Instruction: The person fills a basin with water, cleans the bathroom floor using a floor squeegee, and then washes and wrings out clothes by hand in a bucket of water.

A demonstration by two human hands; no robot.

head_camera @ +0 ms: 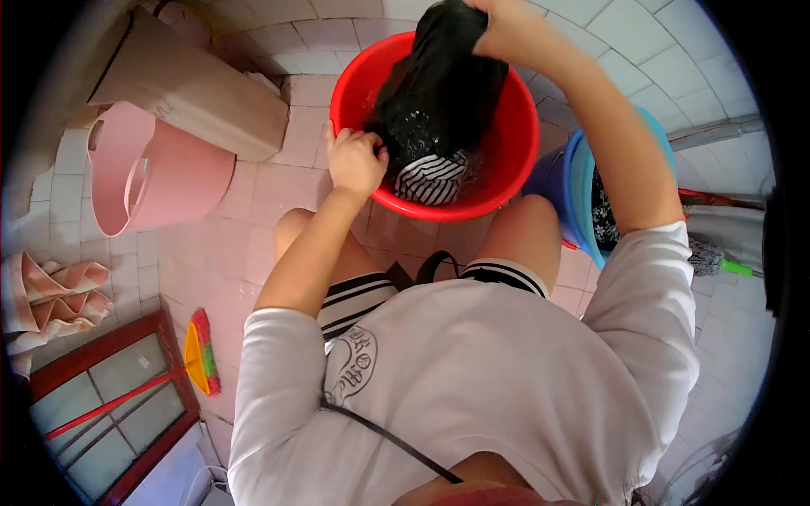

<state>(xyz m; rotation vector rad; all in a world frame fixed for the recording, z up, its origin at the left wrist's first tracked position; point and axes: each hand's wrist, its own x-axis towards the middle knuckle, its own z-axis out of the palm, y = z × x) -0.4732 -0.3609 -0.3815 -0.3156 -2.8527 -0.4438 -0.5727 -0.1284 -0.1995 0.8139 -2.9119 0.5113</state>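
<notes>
A wet black garment (pixel 443 95) hangs in folds into the red plastic basin (pixel 530 136) before me. High on its right side, my right hand (pixel 506 28) grips the cloth; some of its fingers are cut off by the top of the picture. My left hand (pixel 357 158) is at the basin's left rim, its curled fingers closed at the garment's lower left edge. A black-and-white striped cloth (pixel 430 180) lies low in the basin, partly under the black fabric. Water glints on the black cloth.
Right of the basin stands a blue bucket (pixel 574 190) with dark patterned cloth (pixel 604 218), partly behind my right arm. Left are a pink basket (pixel 183 183) and a tan bin (pixel 202 88). A mop head (pixel 704 256), a broom (pixel 201 354) and a framed glass door (pixel 114 405) flank me.
</notes>
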